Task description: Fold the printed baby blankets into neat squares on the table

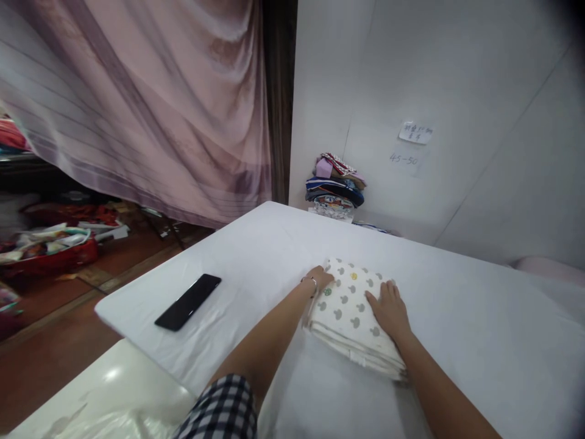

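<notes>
A thick folded cloth, white with grey apple-like or mushroom-like prints and a few yellow and green ones, lies on the white table. Its layered folds show along the near edge. At its far left corner, my left hand is closed on the edge, with some fingers hidden; a bracelet circles that wrist. My right hand rests on the cloth's right side, thumb apart from the outstretched fingers. A black phone lies on the table to the left of my left arm.
Behind the table's far edge, a stack of folded fabrics stands against the white wall, which bears handwritten notes. A pink curtain hangs at left. A red basin of cloth sits on the floor.
</notes>
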### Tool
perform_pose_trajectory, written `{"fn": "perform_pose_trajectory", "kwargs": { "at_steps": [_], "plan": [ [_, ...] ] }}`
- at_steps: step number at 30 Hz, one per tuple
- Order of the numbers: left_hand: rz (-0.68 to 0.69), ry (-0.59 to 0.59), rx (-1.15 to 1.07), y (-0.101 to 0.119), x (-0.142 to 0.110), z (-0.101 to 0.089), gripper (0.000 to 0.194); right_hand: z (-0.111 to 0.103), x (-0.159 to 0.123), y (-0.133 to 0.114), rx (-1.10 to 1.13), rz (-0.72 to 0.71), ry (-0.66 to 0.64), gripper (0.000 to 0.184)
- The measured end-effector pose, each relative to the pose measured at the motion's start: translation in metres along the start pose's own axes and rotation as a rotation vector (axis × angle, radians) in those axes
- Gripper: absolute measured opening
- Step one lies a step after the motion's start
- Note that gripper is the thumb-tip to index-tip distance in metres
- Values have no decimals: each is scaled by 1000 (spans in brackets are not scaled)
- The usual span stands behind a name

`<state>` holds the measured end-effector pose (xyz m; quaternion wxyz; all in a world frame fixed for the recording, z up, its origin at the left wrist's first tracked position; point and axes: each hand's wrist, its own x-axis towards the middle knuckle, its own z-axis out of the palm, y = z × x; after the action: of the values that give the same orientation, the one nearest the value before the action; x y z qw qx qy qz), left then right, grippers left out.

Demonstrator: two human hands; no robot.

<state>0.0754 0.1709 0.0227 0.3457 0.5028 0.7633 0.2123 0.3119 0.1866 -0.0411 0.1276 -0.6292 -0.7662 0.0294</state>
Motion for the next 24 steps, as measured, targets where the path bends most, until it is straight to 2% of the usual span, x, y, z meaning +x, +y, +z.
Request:
{"fn": "perform_pose_trajectory", "kwargs": {
  "at_steps": [3,6,9,15,21,24],
  "plan": [
    [184,70,70,18,6,9,66,2,0,0,-27,3,13,76],
    [363,42,274,24,12,26,71,1,-1,-1,-39,-6,5,75],
    [347,-7,445,17,18,38,77,-3,-3,-4,-27,1,-28,74],
    [343,7,505,10,25,41,81,-21,11,-11,-35,27,-137,75],
    [360,8,460,6,27,43,80,-16,32,-8,-10,-9,-132,74],
    [358,-14,328,9,30,40,78,-14,34,-6,52,-8,-135,72]
  ]
}}
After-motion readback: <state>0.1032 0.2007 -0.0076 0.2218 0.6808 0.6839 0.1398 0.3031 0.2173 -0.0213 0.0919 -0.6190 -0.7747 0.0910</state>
